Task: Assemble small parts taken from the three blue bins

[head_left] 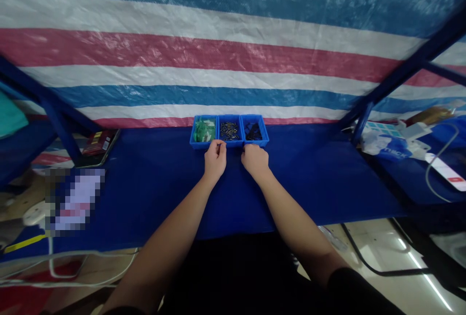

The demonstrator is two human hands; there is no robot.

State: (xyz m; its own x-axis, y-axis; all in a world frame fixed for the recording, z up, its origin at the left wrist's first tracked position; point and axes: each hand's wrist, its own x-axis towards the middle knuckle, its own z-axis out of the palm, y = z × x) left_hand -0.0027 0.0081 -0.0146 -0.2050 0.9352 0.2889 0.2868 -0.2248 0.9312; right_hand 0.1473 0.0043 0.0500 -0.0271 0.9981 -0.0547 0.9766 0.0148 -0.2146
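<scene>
Three small blue bins stand side by side at the back of the blue table. Green and clear plastic packets fill the left bin. The middle bin holds a heap of small metal screw-like pieces, and dark small parts lie in the right one. My left hand is closed, fingertips pinched together just in front of the left and middle bins. My right hand is curled closed before the right bin, knuckles up. What either hand holds, if anything, is hidden or too small to make out.
The blue tabletop spreads to both sides. A dark red box lies at the left near a blue frame post. Plastic packaging and a white strip with a cable sit at the right. A striped tarp hangs behind.
</scene>
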